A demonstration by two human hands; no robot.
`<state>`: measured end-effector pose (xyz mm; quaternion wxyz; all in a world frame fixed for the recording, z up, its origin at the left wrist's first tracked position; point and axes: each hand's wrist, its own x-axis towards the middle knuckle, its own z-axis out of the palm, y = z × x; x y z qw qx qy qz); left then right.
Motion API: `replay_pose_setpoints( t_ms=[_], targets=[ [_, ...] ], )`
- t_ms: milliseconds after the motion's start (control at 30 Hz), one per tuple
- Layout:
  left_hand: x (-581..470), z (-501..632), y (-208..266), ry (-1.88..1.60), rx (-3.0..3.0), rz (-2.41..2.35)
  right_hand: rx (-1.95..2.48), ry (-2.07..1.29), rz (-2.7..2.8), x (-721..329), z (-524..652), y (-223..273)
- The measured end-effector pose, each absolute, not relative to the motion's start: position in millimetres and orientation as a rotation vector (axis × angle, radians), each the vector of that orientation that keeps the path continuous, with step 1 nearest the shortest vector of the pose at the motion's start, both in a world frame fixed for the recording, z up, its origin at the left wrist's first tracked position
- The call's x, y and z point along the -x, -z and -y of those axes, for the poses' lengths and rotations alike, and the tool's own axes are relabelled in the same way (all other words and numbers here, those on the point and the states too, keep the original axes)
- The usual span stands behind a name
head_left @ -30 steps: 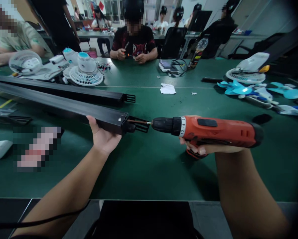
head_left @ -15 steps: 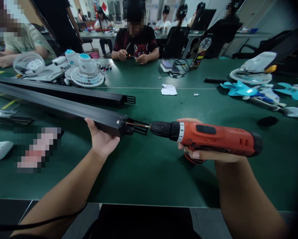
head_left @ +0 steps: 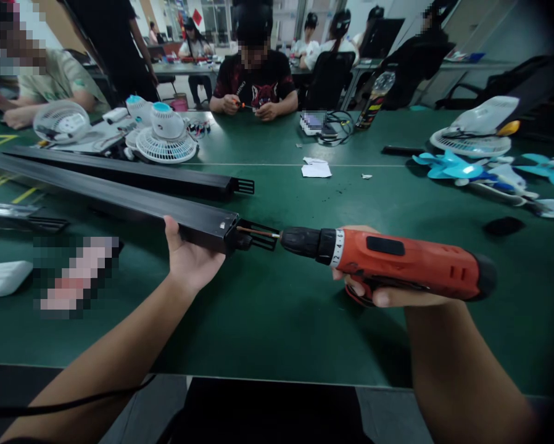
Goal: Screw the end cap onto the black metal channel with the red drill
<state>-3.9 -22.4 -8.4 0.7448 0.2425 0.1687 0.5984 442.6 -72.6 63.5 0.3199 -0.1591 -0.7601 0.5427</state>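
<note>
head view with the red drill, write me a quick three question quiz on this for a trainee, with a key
1. Which hand grips the red drill?
a) left
b) right
c) both
2. True or false: the left hand holds the nearer black beam at its middle.
3. Fill in: the white ring on the red drill is marked with ____.

Key:
1. b, the right hand
2. False; it holds it close to the end facing the red drill
3. numbers
</note>
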Motion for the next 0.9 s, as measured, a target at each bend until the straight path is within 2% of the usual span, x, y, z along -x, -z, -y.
replay_pose_setpoints(
  t_ms=[900],
  targets=[
    [6.1, 24.0, 4.5, -1.342, -0.678, -0.491, 0.688, -1.435, 2.025, -454.4, 76.7, -60.5]
  ],
)
